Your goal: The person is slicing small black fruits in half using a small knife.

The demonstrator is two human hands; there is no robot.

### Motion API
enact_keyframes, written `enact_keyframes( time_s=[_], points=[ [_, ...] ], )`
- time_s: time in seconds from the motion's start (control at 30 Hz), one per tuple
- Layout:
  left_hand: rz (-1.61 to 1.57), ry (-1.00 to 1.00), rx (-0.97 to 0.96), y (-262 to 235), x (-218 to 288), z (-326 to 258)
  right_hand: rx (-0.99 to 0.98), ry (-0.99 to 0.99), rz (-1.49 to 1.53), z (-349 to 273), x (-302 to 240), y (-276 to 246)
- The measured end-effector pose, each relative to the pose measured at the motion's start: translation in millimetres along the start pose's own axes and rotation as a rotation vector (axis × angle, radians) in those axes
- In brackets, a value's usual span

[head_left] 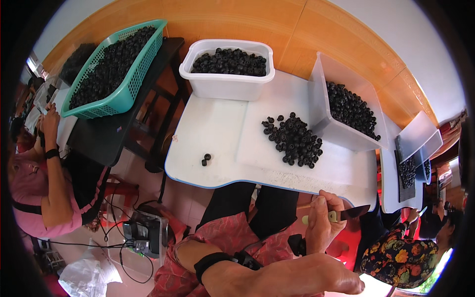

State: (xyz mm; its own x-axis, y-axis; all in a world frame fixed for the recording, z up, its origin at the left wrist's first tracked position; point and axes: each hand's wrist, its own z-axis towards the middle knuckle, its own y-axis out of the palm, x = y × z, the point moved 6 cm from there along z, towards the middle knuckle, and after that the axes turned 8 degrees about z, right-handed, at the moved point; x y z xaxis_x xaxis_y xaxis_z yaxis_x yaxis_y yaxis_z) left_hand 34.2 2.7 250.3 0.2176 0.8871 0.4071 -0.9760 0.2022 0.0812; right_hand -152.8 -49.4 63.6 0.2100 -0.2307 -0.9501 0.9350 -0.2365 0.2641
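Left forearm (277, 277) crosses the lower frame, a black wrist strap on it; its hand (341, 279) lies flat, fingers extended, gripping nothing. Right hand (324, 222) is closed around the pale handle of one knife (346, 214), dark blade pointing right, just below the white table (213, 133) edge. On the table: one loose heap of small black rings (294, 138) at centre, two stray rings (206, 159) well left of it. Three containers hold more: white tub (227, 84), tilted clear bin (341, 133), green basket (123, 94) on a dark side table. Two other people sit left and right.
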Motion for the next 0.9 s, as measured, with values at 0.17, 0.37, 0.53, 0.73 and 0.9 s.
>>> enact_keyframes(
  time_s=[0.17, 0.37, 0.53, 0.73, 0.9],
  points=[
    [-0.185, -0.247, 0.028, -11, -3, -5, 0.001, 0.024, -0.008, 3, 3, -4],
    [0.097, -0.326, 0.197, -32, -9, -44, 0.033, 0.147, -0.051, -1, 13, -8],
    [0.393, -0.835, 0.291, -36, -119, -119, -0.014, 0.207, -0.144, -2, 37, -21],
    [0.842, -0.763, 0.022, -26, -217, -174, -0.135, 0.338, -0.224, -8, 60, -19],
    [0.971, -0.783, -0.048, -14, -241, -169, -0.143, 0.368, -0.239, -9, 76, -24]
  ],
)
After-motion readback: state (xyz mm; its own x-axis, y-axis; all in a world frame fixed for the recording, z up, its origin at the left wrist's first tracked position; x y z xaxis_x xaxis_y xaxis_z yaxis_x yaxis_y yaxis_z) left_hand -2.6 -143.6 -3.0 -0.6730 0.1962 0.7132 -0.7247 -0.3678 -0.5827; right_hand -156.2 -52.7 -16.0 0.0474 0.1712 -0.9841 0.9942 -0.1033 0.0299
